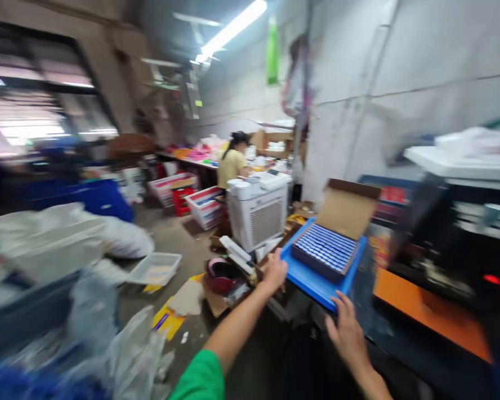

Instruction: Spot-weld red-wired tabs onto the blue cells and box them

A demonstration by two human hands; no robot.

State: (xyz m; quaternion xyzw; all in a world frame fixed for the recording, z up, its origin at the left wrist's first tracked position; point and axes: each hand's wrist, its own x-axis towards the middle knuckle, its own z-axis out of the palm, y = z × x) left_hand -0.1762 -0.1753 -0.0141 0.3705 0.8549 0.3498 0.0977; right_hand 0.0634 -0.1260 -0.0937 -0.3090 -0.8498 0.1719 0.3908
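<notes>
The left hand (pixel 275 270) is pinching the tray (pixel 310 280) at its left edge; the right hand (pixel 350 332) is touching its near right corner, that grip's closure being impossible to tell. An open box (pixel 319 267) of blue-and-white pieces (pixel 325 245) is resting on the tray. Beyond it, a white unit (pixel 260 214) is standing.

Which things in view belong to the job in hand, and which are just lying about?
Part of the job, judging by the hands:
blue tray, left hand and right hand at its edges
open box on the tray
blue-and-white pieces in the box

Apparently just lying about:
shallow pale container
clear plastic bag
cardboard scrap
red stool
</notes>
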